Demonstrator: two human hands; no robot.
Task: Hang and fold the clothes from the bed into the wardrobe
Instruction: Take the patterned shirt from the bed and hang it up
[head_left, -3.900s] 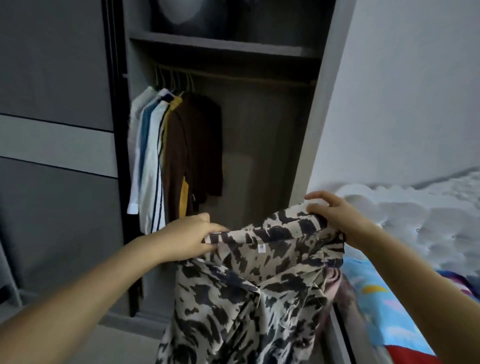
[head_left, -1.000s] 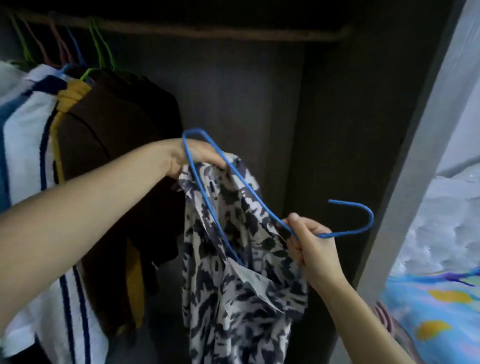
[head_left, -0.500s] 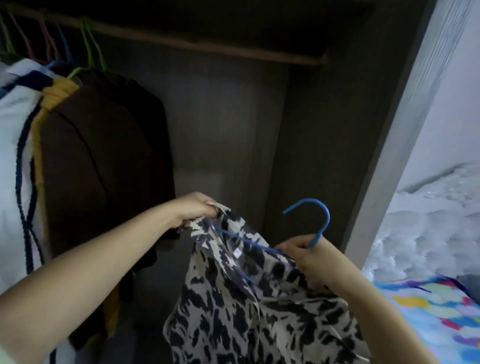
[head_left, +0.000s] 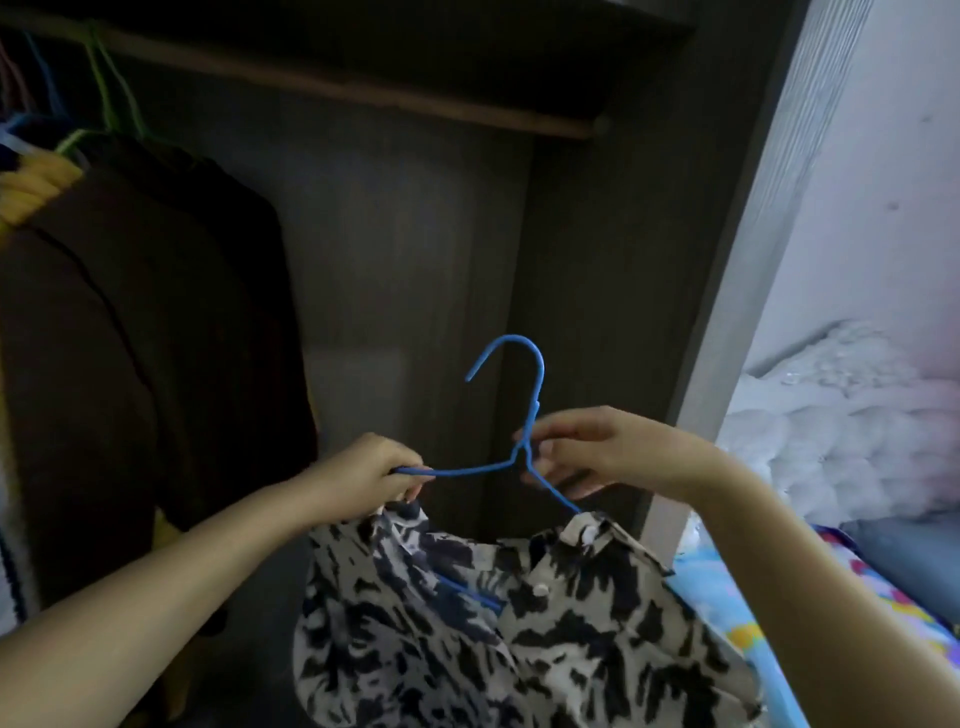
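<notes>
A cream shirt with dark blotches (head_left: 519, 623) hangs in front of the open wardrobe. A blue wire hanger (head_left: 532, 415) stands upright above it, hook up, its right arm running into the collar. My left hand (head_left: 374, 475) grips the hanger's left arm together with the shirt's left shoulder. My right hand (head_left: 587, 452) pinches the hanger at its neck, just below the hook. The hanger's bottom bar shows inside the open collar.
The wooden rail (head_left: 415, 98) runs across the top of the wardrobe, bare on its right half. Dark brown and yellow garments (head_left: 145, 338) hang at the left on green and blue hangers. The bed (head_left: 852, 519) with a colourful sheet lies to the right.
The hanger has been turned upright and lifted, with its right arm pushed into the collar. My left hand now grips the hanger's left arm; my right hand has shifted to the neck.
</notes>
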